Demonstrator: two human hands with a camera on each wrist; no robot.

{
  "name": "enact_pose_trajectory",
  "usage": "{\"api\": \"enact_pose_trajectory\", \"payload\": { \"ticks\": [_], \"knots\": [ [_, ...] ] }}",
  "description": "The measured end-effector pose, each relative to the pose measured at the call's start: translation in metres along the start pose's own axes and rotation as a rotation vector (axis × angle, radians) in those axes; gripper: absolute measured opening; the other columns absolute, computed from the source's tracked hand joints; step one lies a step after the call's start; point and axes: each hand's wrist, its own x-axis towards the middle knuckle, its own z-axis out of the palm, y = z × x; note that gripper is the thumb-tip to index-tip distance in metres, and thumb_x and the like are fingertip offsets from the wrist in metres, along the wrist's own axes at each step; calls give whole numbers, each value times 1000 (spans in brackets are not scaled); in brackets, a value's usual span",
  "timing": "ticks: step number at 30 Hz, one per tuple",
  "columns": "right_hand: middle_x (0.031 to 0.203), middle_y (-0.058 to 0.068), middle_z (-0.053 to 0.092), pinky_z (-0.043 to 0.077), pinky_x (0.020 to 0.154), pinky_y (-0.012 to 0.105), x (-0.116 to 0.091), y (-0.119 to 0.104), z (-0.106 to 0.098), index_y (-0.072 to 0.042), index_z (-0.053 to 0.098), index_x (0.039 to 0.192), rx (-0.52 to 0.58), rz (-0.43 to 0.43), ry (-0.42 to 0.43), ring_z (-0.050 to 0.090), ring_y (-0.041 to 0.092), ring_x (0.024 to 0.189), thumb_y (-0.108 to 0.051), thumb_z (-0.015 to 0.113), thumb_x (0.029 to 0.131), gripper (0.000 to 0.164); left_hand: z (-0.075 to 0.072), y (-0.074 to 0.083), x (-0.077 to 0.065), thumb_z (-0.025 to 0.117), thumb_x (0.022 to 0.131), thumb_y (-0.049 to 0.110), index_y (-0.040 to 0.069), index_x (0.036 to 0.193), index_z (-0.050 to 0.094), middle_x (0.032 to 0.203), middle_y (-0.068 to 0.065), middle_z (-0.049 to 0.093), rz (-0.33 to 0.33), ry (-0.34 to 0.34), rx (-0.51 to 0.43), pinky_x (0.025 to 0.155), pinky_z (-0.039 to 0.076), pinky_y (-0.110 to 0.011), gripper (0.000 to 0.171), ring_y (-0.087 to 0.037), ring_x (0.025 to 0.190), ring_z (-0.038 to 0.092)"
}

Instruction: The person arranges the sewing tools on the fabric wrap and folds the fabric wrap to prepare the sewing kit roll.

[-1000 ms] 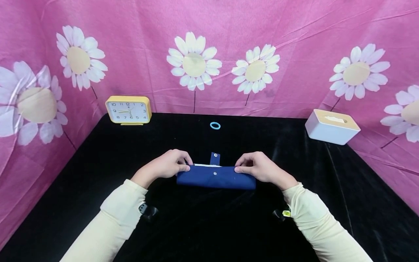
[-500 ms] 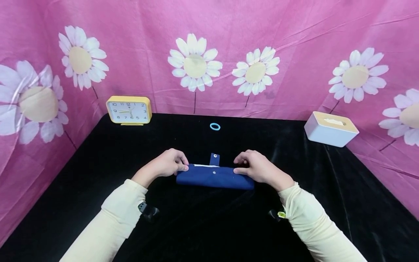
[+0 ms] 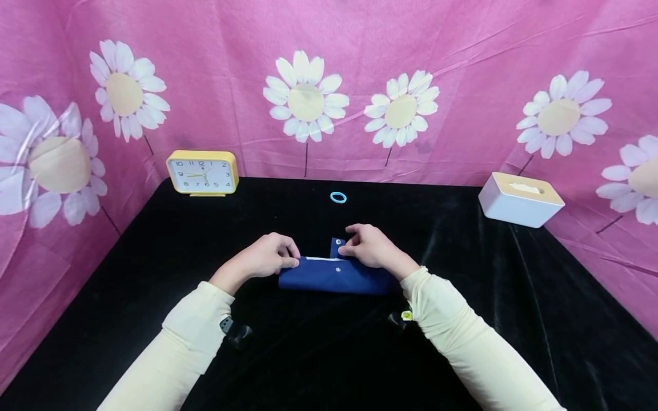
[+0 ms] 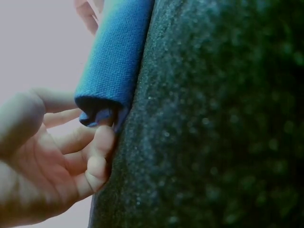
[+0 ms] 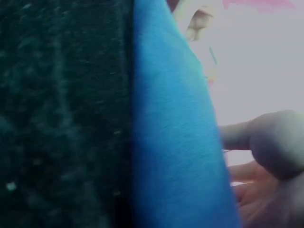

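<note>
A rolled-up blue fabric pouch (image 3: 329, 281) lies across the black cloth, with a metal snap on its front and a pale strip along its top edge. Behind it a short snap strap (image 3: 334, 245) sticks up and away. At the pouch's left end, my left hand (image 3: 264, 255) pinches the top edge between thumb and fingers; the left wrist view shows the open end of the roll (image 4: 111, 61) beside those fingers. My right hand (image 3: 372, 246) is over the pouch's right half, thumb at the strap's right edge and index finger stretched out beyond it.
A light-blue ring (image 3: 338, 197) lies on the black cloth (image 3: 319, 354) behind the pouch. The yellow alarm clock (image 3: 203, 173) stands at the back left, a white tissue box (image 3: 520, 200) at the back right. A pink flowered curtain (image 3: 216, 103) closes off the back and sides.
My right hand has let go of the pouch's right part and moved left to the strap. The left hand keeps its hold at the left end.
</note>
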Motion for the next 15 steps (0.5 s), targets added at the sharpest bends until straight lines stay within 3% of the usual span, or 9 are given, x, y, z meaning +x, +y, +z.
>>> {"api": "enact_pose_trajectory", "payload": {
  "ticks": [3, 7, 15],
  "knots": [
    [83, 6, 73, 49, 76, 27, -1, 2, 3, 5, 69, 116, 67, -43, 55, 61, 10, 75, -14, 74, 89, 34, 0, 0, 0, 69, 94, 8, 6, 96, 71, 72, -2, 64, 1, 4, 3, 60, 48, -28, 4, -15, 59, 55],
    [77, 3, 68, 45, 68, 24, -10, 1, 2, -2, 74, 97, 130, -127, 102, 55, 8, 70, -12, 73, 90, 13, 0, 1, 0, 70, 93, 9, 6, 95, 72, 73, -3, 66, -3, 9, 0, 60, 49, -28, 4, -15, 60, 55],
    [92, 5, 72, 52, 73, 22, -29, 7, 7, -8, 74, 97, 277, -287, 70, 64, 9, 80, -9, 74, 90, 7, 1, -3, 2, 73, 91, 11, 7, 91, 73, 75, -5, 69, 13, 28, 30, 62, 48, -26, 4, -13, 64, 58]
  ]
}}
